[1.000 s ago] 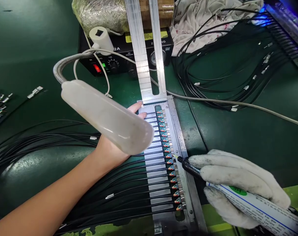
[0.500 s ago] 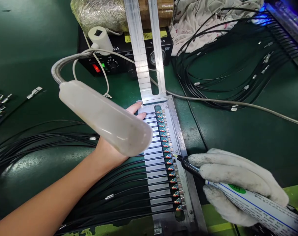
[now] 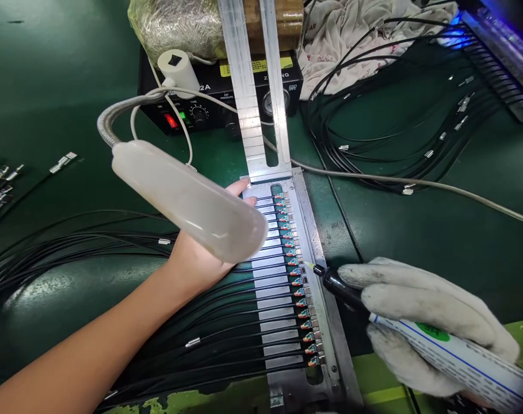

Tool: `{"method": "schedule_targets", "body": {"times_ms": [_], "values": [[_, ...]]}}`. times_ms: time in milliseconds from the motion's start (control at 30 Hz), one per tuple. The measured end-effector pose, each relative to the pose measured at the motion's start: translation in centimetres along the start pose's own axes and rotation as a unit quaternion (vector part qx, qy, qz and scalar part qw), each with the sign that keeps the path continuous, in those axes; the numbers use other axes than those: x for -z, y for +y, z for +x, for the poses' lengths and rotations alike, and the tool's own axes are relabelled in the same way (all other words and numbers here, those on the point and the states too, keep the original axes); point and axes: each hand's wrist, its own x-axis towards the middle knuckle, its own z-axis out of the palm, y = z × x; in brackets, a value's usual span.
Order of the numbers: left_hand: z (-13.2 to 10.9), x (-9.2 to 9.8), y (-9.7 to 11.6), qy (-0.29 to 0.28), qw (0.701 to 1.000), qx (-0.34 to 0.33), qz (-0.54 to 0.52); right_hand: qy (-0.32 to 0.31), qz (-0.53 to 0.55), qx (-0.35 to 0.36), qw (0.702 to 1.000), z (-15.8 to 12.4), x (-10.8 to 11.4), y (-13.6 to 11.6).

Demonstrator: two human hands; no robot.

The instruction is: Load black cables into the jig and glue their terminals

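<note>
The right hand, in a white glove, is wrapped around a dispenser syringe, holding it like a pen. The syringe's black nozzle and pale tip point left at the metal jig, with the tip just beside the row of small connectors about halfway down it; whether the tip touches a connector is hard to tell from this angle.

The bare left hand lies flat on the black cables just left of the jig, fingers stretched toward the jig's top end, where two fingertips rest against its edge. It grips nothing. Most of that hand is hidden behind a frosted lamp head on a gooseneck, which hangs above it.

The cables run from the left into the jig, each ending in one connector.

Behind the jig stands a black controller box with a red and a green light. To the right of the jig lies a loose bundle of more cables.
</note>
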Motion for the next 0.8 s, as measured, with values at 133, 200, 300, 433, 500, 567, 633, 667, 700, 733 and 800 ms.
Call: {"method": "schedule_targets", "body": {"times_ms": [133,200,300,433,500,567,633,667,700,733,800], "values": [[-0.1,0.0,-0.1,0.008,1.000,-0.017,0.009,-0.021,-0.029,0.026,0.999,-0.1,0.4,-0.9],[-0.1,0.0,-0.1,0.011,1.000,-0.027,0.010,-0.016,-0.020,0.028,0.999,-0.4,0.0,-0.9],[-0.1,-0.1,-0.1,0.010,1.000,-0.023,0.006,0.009,0.003,0.027,1.000,-1.0,-0.7,-0.5],[-0.1,-0.1,-0.1,0.016,1.000,-0.016,-0.003,0.018,0.020,0.013,1.000,-1.6,-1.1,-0.1],[0.0,-0.1,0.0,0.018,1.000,-0.019,-0.006,0.023,0.020,0.009,0.999,-1.7,-1.2,0.0],[0.0,-0.1,-0.1,0.017,1.000,-0.024,-0.004,0.029,0.023,0.010,0.999,-1.7,-1.3,0.1],[-0.1,-0.1,-0.2,0.014,0.999,-0.034,0.003,0.040,0.028,0.016,0.999,-1.7,-1.5,0.1],[-0.1,-0.1,-0.2,0.013,0.999,-0.038,0.006,0.045,0.028,0.015,0.998,-1.7,-1.6,0.1],[-0.2,-0.1,-0.2,0.011,0.999,-0.042,0.009,0.049,0.028,0.012,0.998,-1.7,-1.6,0.1],[-0.2,-0.1,-0.3,0.009,0.999,-0.044,0.011,0.053,0.026,0.010,0.998,-1.7,-1.6,0.0],[-0.3,-0.1,-0.3,0.007,0.999,-0.044,0.012,0.043,0.021,0.004,0.999,-1.7,-1.5,-0.1]]}}
